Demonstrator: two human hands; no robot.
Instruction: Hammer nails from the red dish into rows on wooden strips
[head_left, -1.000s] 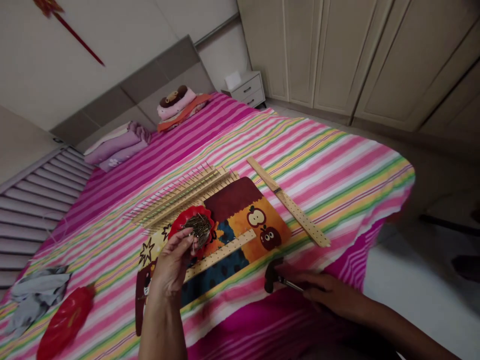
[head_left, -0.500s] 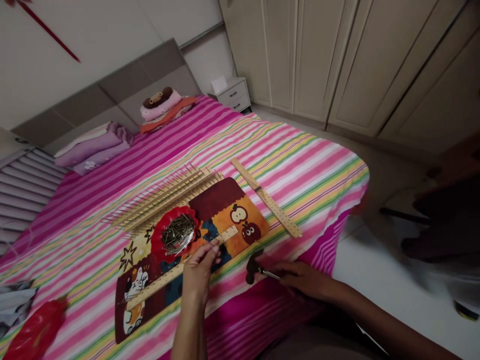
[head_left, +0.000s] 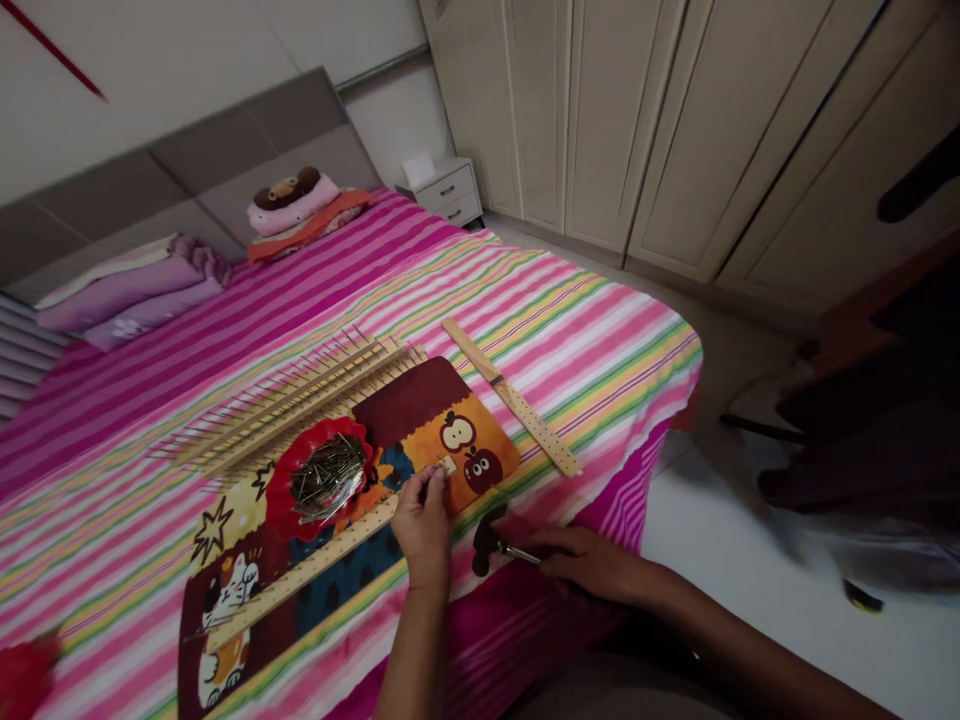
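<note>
My left hand [head_left: 422, 517] is pinched at the right end of a wooden strip with holes [head_left: 322, 560] that lies on a patterned mat [head_left: 420, 410]; what the fingertips hold is too small to see. A red dish of metal pins [head_left: 322, 477] sits just left of that hand. My right hand [head_left: 581, 562] rests on the bed edge, closed round the handle of a small dark-headed hammer [head_left: 487, 542].
A second holed wooden strip [head_left: 511, 396] lies on the striped bedspread [head_left: 600, 340] to the right. Wooden strips set with pins [head_left: 292, 400] lie behind the mat. Folded bedding and a plush toy [head_left: 289, 200] sit at the headboard. Wardrobes [head_left: 637, 120] stand beyond.
My left hand left the red dish of pins and came down to the right end of the wooden strip. The view shifted right. The right hand stayed on the hammer.
</note>
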